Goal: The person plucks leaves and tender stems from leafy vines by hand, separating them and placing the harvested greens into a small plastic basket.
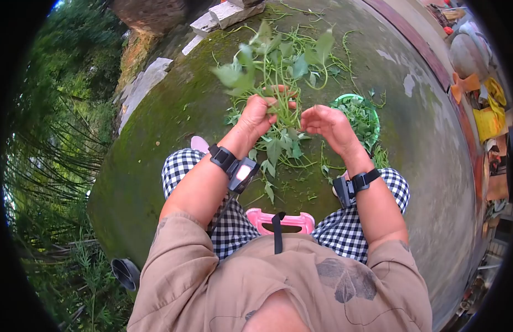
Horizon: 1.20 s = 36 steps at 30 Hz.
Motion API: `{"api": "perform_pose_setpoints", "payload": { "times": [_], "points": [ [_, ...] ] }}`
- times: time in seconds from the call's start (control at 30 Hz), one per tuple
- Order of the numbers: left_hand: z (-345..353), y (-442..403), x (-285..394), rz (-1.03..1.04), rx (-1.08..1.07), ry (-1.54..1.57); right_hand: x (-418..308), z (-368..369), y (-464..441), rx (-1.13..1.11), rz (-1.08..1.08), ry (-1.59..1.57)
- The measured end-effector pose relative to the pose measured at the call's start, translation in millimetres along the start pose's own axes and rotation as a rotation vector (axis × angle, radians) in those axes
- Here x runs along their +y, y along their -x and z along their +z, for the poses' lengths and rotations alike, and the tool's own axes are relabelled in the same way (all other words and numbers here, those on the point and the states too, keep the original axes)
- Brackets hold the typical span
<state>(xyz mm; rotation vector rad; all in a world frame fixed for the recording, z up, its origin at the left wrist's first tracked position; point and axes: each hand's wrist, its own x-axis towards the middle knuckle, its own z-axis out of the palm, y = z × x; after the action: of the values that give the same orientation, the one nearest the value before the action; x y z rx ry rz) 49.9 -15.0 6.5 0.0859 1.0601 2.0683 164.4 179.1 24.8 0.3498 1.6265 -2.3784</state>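
My left hand (260, 113) is closed around a bunch of green leafy stems (278, 72), whose leaves stick up above the fist and hang down below it. To the right of the bunch is my right hand (327, 126), its fingers slightly curled and apart, the fingertips close to the stems. Whether they touch a stem is unclear. A green round basket (376, 124) holding picked leaves sits on the ground just right of my right hand. More long stems (301, 41) lie on the mossy ground beyond the hands.
Under me is a pink stool (256, 217). Stone blocks (229, 15) line the far left edge of the ground (173, 110). A dark pot (125, 274) stands at the lower left. On the right are a yellow bag (489, 119) and an orange object (464, 86).
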Motion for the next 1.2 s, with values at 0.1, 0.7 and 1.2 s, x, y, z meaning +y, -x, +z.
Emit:
{"api": "perform_pose_setpoints", "payload": {
  "times": [0.1, 0.7, 1.2],
  "points": [
    [8, 0, -3, 0.046, 0.123, -0.171, 6, -3, -6, 0.058, 0.050, 0.003],
    [24, 19, -33, 0.861, -0.031, -1.386, 50, -11, -32, 0.147, 0.028, -0.157],
    [19, 35, -43, 0.906, -0.135, -1.460, 43, 3, -15, 0.289, -0.155, -0.041]
  ]
}}
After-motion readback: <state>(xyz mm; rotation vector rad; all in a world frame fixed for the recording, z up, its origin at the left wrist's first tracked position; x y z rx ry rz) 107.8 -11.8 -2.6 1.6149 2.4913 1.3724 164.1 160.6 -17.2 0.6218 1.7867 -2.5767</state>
